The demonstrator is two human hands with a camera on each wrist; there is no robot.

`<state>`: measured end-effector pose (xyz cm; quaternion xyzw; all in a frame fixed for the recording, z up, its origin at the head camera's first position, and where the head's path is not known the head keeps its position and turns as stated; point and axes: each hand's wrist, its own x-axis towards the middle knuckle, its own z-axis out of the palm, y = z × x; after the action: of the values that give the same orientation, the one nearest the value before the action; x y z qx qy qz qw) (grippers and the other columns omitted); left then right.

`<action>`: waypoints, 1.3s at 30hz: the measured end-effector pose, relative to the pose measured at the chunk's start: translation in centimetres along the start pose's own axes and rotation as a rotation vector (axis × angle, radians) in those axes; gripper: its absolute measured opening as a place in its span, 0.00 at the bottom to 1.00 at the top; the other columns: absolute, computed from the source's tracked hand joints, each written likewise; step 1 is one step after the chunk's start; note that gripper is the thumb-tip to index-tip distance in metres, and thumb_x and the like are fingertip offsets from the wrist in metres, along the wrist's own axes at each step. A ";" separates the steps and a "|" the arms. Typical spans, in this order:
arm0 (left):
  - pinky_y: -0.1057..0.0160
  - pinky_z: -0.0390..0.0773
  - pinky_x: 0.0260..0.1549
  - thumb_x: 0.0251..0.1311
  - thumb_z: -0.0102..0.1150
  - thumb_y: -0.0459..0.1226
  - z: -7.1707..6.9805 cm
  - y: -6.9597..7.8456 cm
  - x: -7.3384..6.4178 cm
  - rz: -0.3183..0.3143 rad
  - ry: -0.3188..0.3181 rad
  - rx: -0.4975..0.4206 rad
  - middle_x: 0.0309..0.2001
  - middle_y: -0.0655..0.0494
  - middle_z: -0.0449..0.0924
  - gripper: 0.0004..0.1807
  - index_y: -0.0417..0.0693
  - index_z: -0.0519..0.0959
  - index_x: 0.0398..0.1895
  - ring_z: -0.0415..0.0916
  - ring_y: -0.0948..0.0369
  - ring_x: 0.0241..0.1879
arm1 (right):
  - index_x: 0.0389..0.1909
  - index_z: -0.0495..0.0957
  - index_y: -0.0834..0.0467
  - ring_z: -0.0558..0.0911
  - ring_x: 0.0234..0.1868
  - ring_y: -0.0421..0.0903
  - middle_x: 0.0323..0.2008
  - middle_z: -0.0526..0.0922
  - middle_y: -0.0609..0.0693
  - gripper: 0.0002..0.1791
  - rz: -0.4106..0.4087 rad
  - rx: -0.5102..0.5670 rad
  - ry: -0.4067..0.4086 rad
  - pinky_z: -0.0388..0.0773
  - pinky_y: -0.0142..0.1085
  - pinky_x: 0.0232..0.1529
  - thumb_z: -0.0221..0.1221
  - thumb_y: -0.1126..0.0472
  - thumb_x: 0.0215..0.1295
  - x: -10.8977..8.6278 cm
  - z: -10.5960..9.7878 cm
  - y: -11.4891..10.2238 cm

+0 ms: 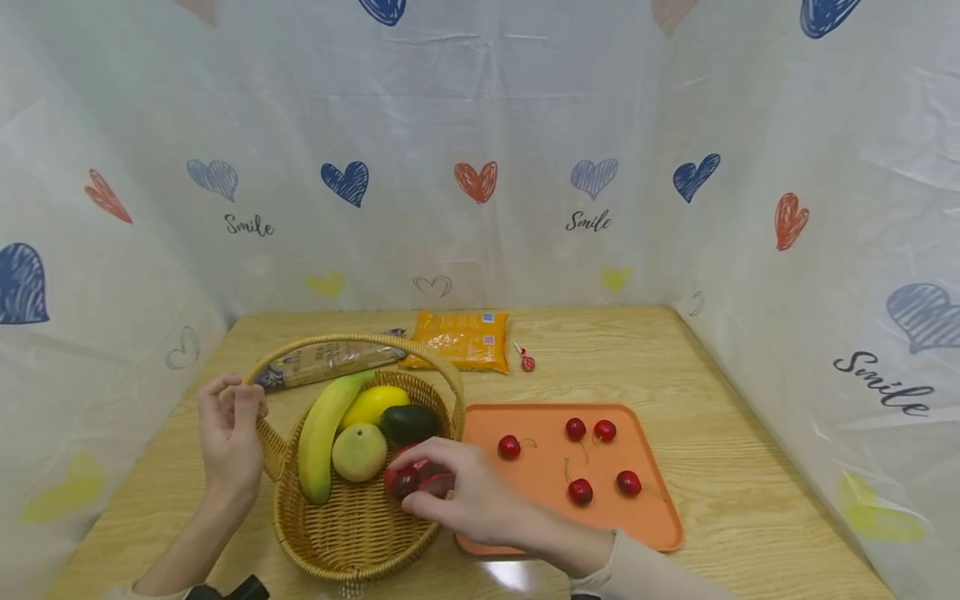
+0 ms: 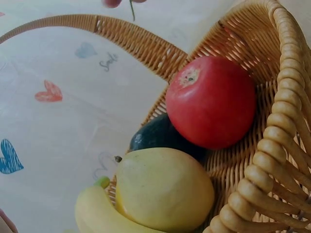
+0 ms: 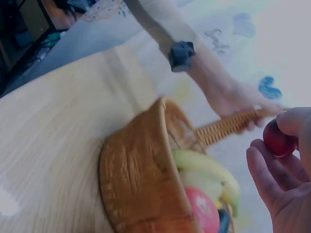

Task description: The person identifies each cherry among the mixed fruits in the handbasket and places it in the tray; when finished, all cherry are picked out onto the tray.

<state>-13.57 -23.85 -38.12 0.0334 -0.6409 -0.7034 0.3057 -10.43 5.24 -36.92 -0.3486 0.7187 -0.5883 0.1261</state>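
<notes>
My left hand [image 1: 234, 433] grips the arched handle [image 1: 352, 338] of a wicker basket [image 1: 360, 533] at its left side. Above the basket's right part, my right hand [image 1: 465, 492] pinches a dark red cherry [image 3: 279, 139] between thumb and fingers. Inside the basket lie a banana [image 1: 322, 442], a yellow fruit [image 1: 375, 406], a dark green avocado [image 1: 409, 423] and a pale green round fruit [image 1: 360, 452]. A large red round fruit [image 2: 211, 102] also lies there, mostly hidden behind my right hand in the head view.
To the basket's right, an orange tray [image 1: 540, 521] bears several stemmed cherries [image 1: 580, 492]. Behind are a long clear-and-brown packet [image 1: 330, 360], an orange packet [image 1: 461, 340] and a lollipop [image 1: 528, 363]. Heart-printed sheeting [image 1: 525, 250] encloses the wooden table [image 1: 720, 467] at back and sides.
</notes>
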 end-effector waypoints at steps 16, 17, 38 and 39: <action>0.80 0.75 0.45 0.87 0.52 0.41 -0.3 0.1 0.1 -0.005 0.014 -0.008 0.39 0.68 0.80 0.03 0.56 0.70 0.55 0.75 0.70 0.39 | 0.61 0.80 0.73 0.86 0.51 0.31 0.53 0.87 0.70 0.17 0.059 -0.073 0.178 0.88 0.30 0.54 0.64 0.70 0.76 -4.0 -5.7 1.8; 0.80 0.75 0.45 0.87 0.52 0.41 -0.3 0.0 0.1 -0.005 0.016 -0.008 0.39 0.68 0.80 0.04 0.56 0.71 0.55 0.75 0.70 0.39 | 0.61 0.80 0.74 0.86 0.50 0.31 0.53 0.87 0.71 0.17 0.057 -0.078 0.192 0.89 0.30 0.54 0.65 0.71 0.75 -4.2 -5.9 1.9; 0.80 0.76 0.44 0.87 0.52 0.39 0.0 -0.1 0.1 0.018 0.010 -0.022 0.38 0.68 0.81 0.02 0.57 0.71 0.55 0.76 0.70 0.39 | 0.61 0.81 0.72 0.89 0.51 0.36 0.54 0.88 0.68 0.18 0.140 -0.133 0.267 0.90 0.32 0.52 0.66 0.68 0.76 -6.5 -7.9 2.9; 0.80 0.76 0.44 0.87 0.51 0.39 0.0 -0.1 0.0 0.019 0.008 -0.020 0.38 0.68 0.81 0.02 0.57 0.71 0.55 0.76 0.70 0.39 | 0.61 0.81 0.72 0.89 0.51 0.36 0.54 0.88 0.68 0.18 0.143 -0.135 0.268 0.90 0.32 0.52 0.66 0.68 0.76 -6.5 -7.9 3.0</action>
<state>-13.66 -23.86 -38.21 0.0272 -0.6330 -0.7066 0.3151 -11.40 15.65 -39.03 -0.2225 0.7901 -0.5693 0.0470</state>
